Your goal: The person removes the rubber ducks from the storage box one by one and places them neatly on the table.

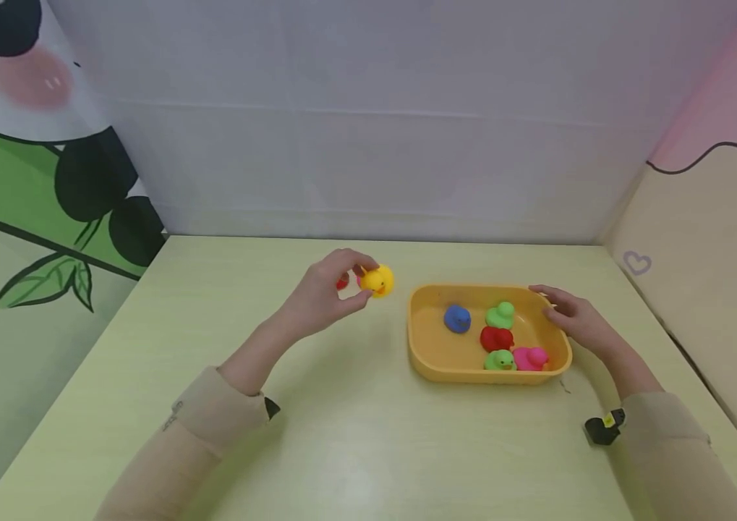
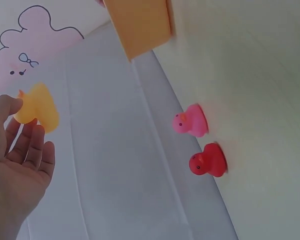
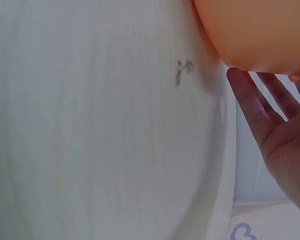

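Note:
My left hand [image 1: 332,289] pinches a yellow rubber duck [image 1: 377,281] between thumb and fingertips, held up left of the yellow-orange tub [image 1: 427,354]. In the left wrist view the duck is raised well above the table. A pink duck [image 2: 190,121] and a red duck [image 2: 208,161] stand side by side on the table; in the head view my left hand mostly hides them. My right hand [image 1: 579,322] touches the tub's back right corner. From the right wrist, its fingers [image 3: 252,102] look fairly straight, tips against the tub's outer wall.
Inside the tub lie a blue duck [image 1: 457,319], two green ducks [image 1: 500,315], a red duck [image 1: 495,339] and a pink duck [image 1: 529,357], mostly toward its right half. A pale wall cloth [image 1: 368,166] borders the table [image 1: 355,449] at the back.

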Demonstrator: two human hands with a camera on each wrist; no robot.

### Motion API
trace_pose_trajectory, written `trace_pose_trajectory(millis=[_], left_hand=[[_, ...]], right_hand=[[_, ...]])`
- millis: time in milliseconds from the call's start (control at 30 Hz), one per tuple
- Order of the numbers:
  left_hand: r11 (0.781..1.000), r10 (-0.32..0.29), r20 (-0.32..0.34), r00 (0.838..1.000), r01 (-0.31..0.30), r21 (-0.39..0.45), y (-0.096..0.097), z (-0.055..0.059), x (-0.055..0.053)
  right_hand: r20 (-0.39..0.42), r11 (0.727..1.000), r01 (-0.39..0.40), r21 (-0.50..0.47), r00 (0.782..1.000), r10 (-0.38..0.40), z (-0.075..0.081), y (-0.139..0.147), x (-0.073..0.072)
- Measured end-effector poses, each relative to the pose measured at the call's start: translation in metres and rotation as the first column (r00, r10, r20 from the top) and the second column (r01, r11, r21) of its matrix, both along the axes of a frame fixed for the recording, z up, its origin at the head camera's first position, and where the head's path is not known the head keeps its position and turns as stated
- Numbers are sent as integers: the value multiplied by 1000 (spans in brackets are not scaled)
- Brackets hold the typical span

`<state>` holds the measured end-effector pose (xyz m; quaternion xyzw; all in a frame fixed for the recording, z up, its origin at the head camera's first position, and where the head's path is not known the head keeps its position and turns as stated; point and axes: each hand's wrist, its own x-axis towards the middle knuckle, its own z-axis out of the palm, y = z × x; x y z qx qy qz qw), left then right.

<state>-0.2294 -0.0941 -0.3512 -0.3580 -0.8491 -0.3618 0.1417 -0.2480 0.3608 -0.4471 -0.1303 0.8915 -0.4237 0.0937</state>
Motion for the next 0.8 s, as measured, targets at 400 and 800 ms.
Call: trace_pose_trajectory(millis=[400, 800], left_hand=[[991, 134, 38, 990, -132, -37, -33, -16, -6], [982, 181, 42, 983, -178, -59, -66, -28, -25]], right_hand=[[4, 1000, 6, 11, 1000, -6, 0, 0, 2], [3, 1000, 3, 4, 1000, -3, -2, -1, 2]])
